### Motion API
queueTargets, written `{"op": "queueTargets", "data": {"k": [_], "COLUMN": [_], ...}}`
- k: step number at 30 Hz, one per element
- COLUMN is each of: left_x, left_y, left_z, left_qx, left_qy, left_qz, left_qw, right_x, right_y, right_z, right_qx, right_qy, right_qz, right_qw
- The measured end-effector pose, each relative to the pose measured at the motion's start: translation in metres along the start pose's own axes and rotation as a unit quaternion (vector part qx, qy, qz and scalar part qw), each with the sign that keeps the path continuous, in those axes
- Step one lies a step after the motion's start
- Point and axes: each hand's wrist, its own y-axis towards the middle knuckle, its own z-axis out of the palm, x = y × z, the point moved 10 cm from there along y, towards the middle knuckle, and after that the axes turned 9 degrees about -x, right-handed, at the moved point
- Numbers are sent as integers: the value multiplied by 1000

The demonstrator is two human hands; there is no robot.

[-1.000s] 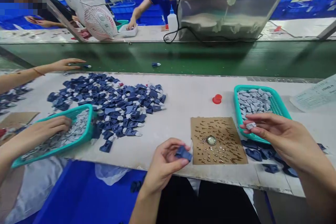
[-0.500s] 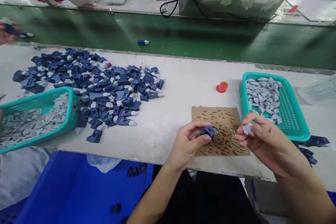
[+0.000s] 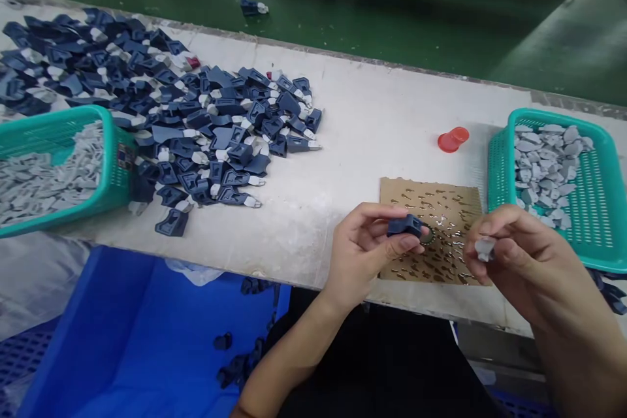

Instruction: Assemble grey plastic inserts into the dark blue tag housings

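Pinched in my left hand (image 3: 365, 248) is a dark blue plastic part (image 3: 404, 226), held above the left side of a brown cardboard sheet (image 3: 458, 199). Shiny amber streaks, apparently glue, cover the sheet, and a small round piece (image 3: 428, 234) shows just beside the blue part. My right hand (image 3: 519, 255) grips a small light grey plastic piece (image 3: 484, 248) between thumb and fingers, over the sheet's right edge. The two held pieces are apart. Close to my right hand stands a green basket (image 3: 600, 248) with many similar grey pieces (image 3: 546, 166).
A large pile of blue parts with pale tips (image 3: 210, 124) covers the table's left side. Another green basket (image 3: 110, 144) holds thin grey pieces. A red cap-like object (image 3: 453, 139) stands behind the cardboard. One blue part (image 3: 253, 8) lies on the green strip. Below is a blue bin (image 3: 127, 326).
The view has tilted down and shifted, so the far bench is mostly out of sight. The blue part and the grey piece have turned in my fingers; both hands still hold them.
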Motion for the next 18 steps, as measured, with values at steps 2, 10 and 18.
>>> {"op": "queueTargets", "data": {"k": [2, 10, 18], "left_x": [2, 3, 6], "left_y": [0, 1, 1], "left_z": [1, -7, -7], "left_qx": [14, -4, 0], "left_qy": [-26, -14, -64], "left_qz": [-22, -31, -78], "left_qw": [999, 999, 995], "right_x": [0, 14, 50], "right_y": [-1, -15, -30], "right_z": [-8, -28, 10], "right_qx": [-11, -103, -62], "right_qy": [-38, -313, -464], "right_qz": [-21, -106, -392], "right_qw": [999, 938, 792]}}
